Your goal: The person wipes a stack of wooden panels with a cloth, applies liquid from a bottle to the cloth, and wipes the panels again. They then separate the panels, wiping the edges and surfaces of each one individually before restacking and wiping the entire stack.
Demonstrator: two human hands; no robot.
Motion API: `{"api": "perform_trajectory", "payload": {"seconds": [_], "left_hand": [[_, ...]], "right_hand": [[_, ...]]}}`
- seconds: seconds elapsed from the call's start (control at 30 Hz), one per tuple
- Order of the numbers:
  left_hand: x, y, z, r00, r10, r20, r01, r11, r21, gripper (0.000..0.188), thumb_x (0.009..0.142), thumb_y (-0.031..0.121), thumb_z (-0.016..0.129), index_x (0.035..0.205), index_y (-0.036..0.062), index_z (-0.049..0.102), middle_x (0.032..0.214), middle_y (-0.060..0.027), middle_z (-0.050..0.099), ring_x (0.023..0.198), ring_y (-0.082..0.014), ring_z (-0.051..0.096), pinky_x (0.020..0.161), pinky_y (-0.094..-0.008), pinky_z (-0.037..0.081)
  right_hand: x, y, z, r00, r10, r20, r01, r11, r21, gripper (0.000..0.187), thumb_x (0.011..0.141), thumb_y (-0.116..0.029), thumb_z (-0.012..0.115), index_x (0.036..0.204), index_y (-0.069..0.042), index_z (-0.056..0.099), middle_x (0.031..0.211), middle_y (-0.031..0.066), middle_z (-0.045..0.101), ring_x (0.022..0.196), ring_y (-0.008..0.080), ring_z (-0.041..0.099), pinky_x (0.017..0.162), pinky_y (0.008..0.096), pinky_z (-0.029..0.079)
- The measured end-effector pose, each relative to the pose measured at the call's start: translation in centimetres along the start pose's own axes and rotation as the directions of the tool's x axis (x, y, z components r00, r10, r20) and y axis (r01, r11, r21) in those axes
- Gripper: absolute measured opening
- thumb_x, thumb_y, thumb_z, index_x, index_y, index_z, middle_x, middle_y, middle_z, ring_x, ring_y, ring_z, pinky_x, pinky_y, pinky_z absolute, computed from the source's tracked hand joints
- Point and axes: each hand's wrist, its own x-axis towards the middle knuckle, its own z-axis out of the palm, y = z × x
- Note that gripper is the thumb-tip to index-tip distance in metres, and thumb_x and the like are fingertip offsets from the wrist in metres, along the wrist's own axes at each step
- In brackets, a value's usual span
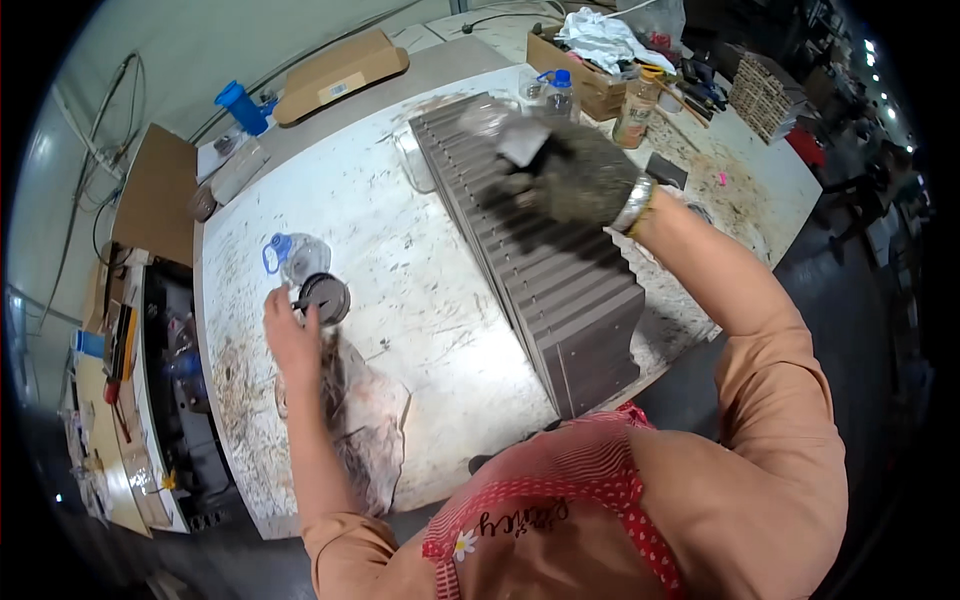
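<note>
My bare left hand (292,335) reaches over the left side of the table. Its thumb and fingers pinch the edge of a small dark round cup (328,298). A cut clear plastic bottle piece with a blue cap and ring (305,257) lies just beyond the cup. In a dirty dark work glove, my right hand (580,175) is closed over the far half of a grey-brown ribbed block (540,290). It holds a pale flat piece (522,140), blurred by motion, whose exact kind I cannot make out. A stained crumpled cloth (370,430) lies below my left forearm.
The white table (460,345) is marked with dark smears. At its back stand a cardboard box with white cloth (595,85), a blue-capped bottle (560,92) and a yellow-lidded jar (637,108). A blue cup (240,108) and cardboard tray (340,75) stand back left.
</note>
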Motion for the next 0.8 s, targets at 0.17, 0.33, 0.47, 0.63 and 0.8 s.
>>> {"api": "perform_trajectory", "payload": {"seconds": [0.17, 0.33, 0.47, 0.63, 0.8], "left_hand": [[-6.5, 10.8, -1.4, 0.946, 0.019, 0.322, 0.192, 0.771, -0.607, 0.053, 0.083, 0.012, 0.063, 0.132, 0.0034, 0.046, 0.134, -0.0152, 0.049, 0.119, -0.0297, 0.050, 0.097, -0.0394, 0.041], [-11.7, 21.7, -2.6, 0.786, -0.004, 0.619, 0.572, 0.385, -0.724, 0.098, 0.072, 0.011, 0.072, 0.150, 0.0095, 0.012, 0.152, -0.0157, 0.023, 0.136, -0.0326, 0.032, 0.107, -0.0440, 0.034], [-14.6, 25.5, -0.7, 0.843, -0.020, 0.538, 0.469, 0.518, -0.715, 0.109, 0.068, 0.014, 0.078, 0.149, 0.0020, 0.005, 0.149, -0.0270, 0.020, 0.139, -0.0339, 0.026, 0.111, -0.0420, 0.027], [-14.9, 28.0, 1.8, 0.895, -0.091, 0.437, 0.423, 0.482, -0.767, 0.108, 0.069, 0.018, 0.079, 0.147, -0.0027, 0.007, 0.145, -0.0268, 0.026, 0.134, -0.0343, 0.031, 0.110, -0.0388, 0.028], [-15.6, 28.1, 2.5, 0.898, -0.154, 0.413, 0.434, 0.467, -0.770, 0.106, 0.070, 0.019, 0.079, 0.147, -0.0036, 0.009, 0.145, -0.0262, 0.028, 0.133, -0.0351, 0.033, 0.110, -0.0390, 0.028]], "right_hand": [[-4.3, 0.2, -4.6, 0.998, -0.050, -0.043, 0.055, 0.991, 0.120, 0.046, 0.092, -0.038, 0.058, 0.117, 0.000, 0.051, 0.095, 0.0154, 0.059, 0.078, 0.0243, 0.058, 0.064, 0.0341, 0.053], [-9.0, 1.2, -4.1, 0.956, -0.281, -0.082, 0.276, 0.959, -0.071, 0.043, 0.092, -0.035, 0.059, 0.119, -0.002, 0.052, 0.104, 0.0145, 0.062, 0.086, 0.0261, 0.063, 0.071, 0.0357, 0.054], [-11.3, 1.8, -5.6, 0.866, -0.342, -0.366, 0.270, 0.934, -0.235, 0.050, 0.092, -0.038, 0.057, 0.121, 0.002, 0.049, 0.103, 0.0195, 0.058, 0.083, 0.0259, 0.056, 0.070, 0.0334, 0.049], [-13.2, 1.7, -7.1, 0.938, -0.264, -0.225, 0.246, 0.964, -0.105, 0.043, 0.089, -0.032, 0.064, 0.113, 0.003, 0.056, 0.096, 0.0165, 0.063, 0.078, 0.0237, 0.061, 0.070, 0.0337, 0.052], [-14.2, 4.1, -1.9, 0.874, -0.485, 0.017, 0.140, 0.218, -0.966, 0.042, 0.088, -0.028, 0.063, 0.119, 0.000, 0.056, 0.105, 0.0104, 0.064, 0.090, 0.0172, 0.062, 0.079, 0.0265, 0.050]]}}
